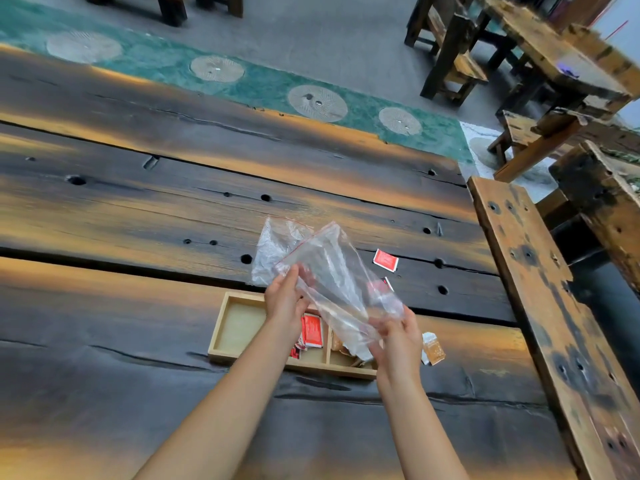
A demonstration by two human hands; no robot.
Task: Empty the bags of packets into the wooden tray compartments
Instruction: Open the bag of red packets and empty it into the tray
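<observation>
Both hands hold a clear zip bag (pixel 332 271) tilted over the wooden tray (pixel 221 327). My left hand (pixel 284 299) grips its upper edge, my right hand (pixel 394 337) grips its lower end. The bag looks empty. A second clear bag (pixel 273 247) lies crumpled on the table behind it. The tray's left compartment is bare, red packets (pixel 311 330) lie in the middle one, and brownish packets (pixel 337 344) show in the right one, partly hidden by the bag.
On the dark plank table (pixel 138 202) a red packet (pixel 385 260) lies beyond the tray, another red one (pixel 388 283) peeks out behind the bag, and an orange packet (pixel 433 348) lies right of the tray. A wooden bench (pixel 540 289) runs along the right edge.
</observation>
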